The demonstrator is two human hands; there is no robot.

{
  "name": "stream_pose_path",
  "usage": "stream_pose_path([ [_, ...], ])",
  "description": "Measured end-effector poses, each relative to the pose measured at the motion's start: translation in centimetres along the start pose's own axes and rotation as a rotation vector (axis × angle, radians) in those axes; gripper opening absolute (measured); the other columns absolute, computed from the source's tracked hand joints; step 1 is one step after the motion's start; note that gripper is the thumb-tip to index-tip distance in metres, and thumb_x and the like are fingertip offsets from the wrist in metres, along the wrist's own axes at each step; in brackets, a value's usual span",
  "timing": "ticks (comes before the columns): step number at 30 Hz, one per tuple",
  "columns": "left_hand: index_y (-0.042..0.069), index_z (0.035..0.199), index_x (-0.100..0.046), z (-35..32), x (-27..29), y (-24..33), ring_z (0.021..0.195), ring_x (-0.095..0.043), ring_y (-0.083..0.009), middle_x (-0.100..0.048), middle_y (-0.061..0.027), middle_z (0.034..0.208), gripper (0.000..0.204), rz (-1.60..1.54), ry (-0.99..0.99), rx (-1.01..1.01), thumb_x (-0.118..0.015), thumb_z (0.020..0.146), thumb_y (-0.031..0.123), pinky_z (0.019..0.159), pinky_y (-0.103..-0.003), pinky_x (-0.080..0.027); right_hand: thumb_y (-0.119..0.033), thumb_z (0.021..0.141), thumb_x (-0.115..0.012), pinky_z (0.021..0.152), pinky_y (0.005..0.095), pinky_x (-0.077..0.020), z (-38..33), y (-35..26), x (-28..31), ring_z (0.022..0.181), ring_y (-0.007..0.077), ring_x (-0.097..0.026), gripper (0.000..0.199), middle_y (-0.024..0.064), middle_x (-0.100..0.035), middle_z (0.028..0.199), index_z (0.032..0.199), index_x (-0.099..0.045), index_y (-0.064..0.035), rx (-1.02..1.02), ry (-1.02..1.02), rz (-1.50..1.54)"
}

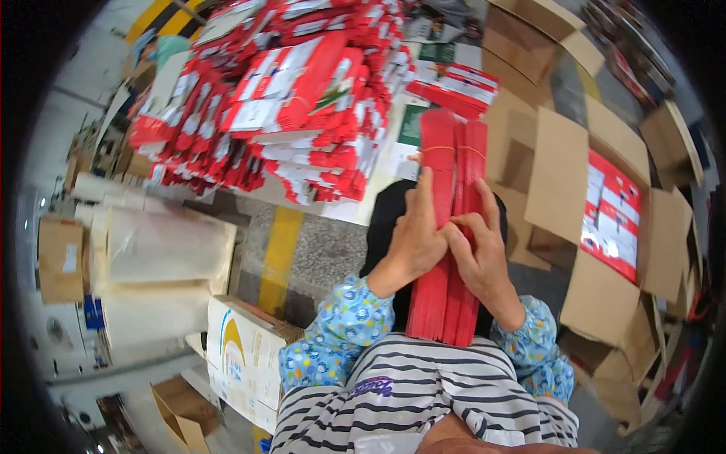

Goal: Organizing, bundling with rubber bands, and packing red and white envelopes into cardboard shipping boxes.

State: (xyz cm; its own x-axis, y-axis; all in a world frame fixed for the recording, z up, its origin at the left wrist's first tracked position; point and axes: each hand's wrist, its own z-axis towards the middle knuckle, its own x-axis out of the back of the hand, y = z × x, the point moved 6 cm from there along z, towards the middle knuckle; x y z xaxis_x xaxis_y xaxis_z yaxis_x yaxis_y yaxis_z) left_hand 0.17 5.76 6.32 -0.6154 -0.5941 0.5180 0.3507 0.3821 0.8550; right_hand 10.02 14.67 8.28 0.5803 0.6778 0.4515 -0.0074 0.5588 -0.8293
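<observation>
Red bundles (429, 299) clasped in both half-curled hands (416, 246) (489, 265)

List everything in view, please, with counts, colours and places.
Banded bundles: apparently two, red, side by side, centre
Packages: many, red and white, piled upper left
Smaller stack: one, red and white, right of that pile
Open carton: one, brown, right, packages inside
Other cartons: several, brown, around the edges
Printed carton: one, mostly white, lower left
Bulky shapes: two, cream, left, kind unclear
Floor stripes: several, yellow, left and upper right
Shirt: one, white with dark stripes, bottom
Sleeves: two, patterned blue, beside the shirt
Left hand and right hand: two, bare, on the bundles
</observation>
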Motion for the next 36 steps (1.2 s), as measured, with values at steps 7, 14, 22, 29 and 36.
stream_pose_path([
  [7, -0.003, 0.148, -0.009, -0.2, -2.6, -2.4, 0.114, -0.050, -0.0492, -0.039, -0.0314, 0.131, 0.087, 0.197, -0.003, -0.146, -0.063, 0.086, 0.024, 0.095, -0.051, -0.045, -0.026, 0.089, -0.064, 0.096, 0.0424, -0.0462, -0.5, 4.4, -0.3, 0.128, 0.0425, -0.047, 0.028, 0.0260, -0.027, 0.152, 0.103, -0.065, -0.0016, -0.102, -0.025, 0.026],
  [14, 0.007, 0.147, -0.033, -0.1, -0.4, -0.2, 0.129, -0.033, -0.0414, -0.035, -0.0262, 0.139, 0.075, 0.349, 0.096, -0.344, -0.067, 0.082, 0.020, 0.108, -0.050, -0.029, -0.024, 0.095, -0.055, 0.109, 0.0383, -0.0337, -4.9, 7.0, -0.6, 0.132, 0.0299, -0.041, 0.051, 0.0181, -0.038, 0.144, 0.139, -0.039, -0.0024, -0.316, 0.045, 0.578],
  [22, 0.021, 0.123, -0.066, 0.0, -2.6, 2.1, 0.132, -0.042, -0.0333, -0.054, -0.0031, 0.138, 0.043, 0.398, -0.421, -0.733, -0.065, 0.079, 0.023, 0.112, -0.055, -0.022, -0.016, 0.097, -0.050, 0.108, 0.0348, -0.0333, -7.3, 8.6, -1.7, 0.129, 0.0201, -0.041, 0.048, 0.0098, -0.041, 0.136, 0.142, -0.037, -0.0024, -0.428, -0.005, 0.933],
  [29, 0.016, 0.120, -0.066, 0.2, -3.0, 1.9, 0.130, -0.044, -0.0341, -0.055, -0.0069, 0.133, 0.042, 0.391, -0.529, -0.772, -0.063, 0.081, 0.034, 0.111, -0.057, -0.024, -0.016, 0.097, -0.053, 0.104, 0.0336, -0.0377, -7.2, 8.7, -1.8, 0.123, 0.0183, -0.045, 0.045, 0.0089, -0.042, 0.134, 0.138, -0.040, -0.0025, -0.438, 0.001, 0.981],
  [36, 0.020, 0.125, -0.064, 0.3, -3.4, 2.2, 0.129, -0.044, -0.0318, -0.055, -0.0079, 0.127, 0.057, 0.493, -0.594, -0.771, -0.057, 0.084, 0.059, 0.110, -0.057, -0.023, -0.018, 0.097, -0.055, 0.102, 0.0322, -0.0397, -7.6, 8.8, -1.9, 0.118, 0.0162, -0.048, 0.043, 0.0078, -0.047, 0.128, 0.136, -0.041, -0.0031, -0.524, 0.076, 1.093],
])
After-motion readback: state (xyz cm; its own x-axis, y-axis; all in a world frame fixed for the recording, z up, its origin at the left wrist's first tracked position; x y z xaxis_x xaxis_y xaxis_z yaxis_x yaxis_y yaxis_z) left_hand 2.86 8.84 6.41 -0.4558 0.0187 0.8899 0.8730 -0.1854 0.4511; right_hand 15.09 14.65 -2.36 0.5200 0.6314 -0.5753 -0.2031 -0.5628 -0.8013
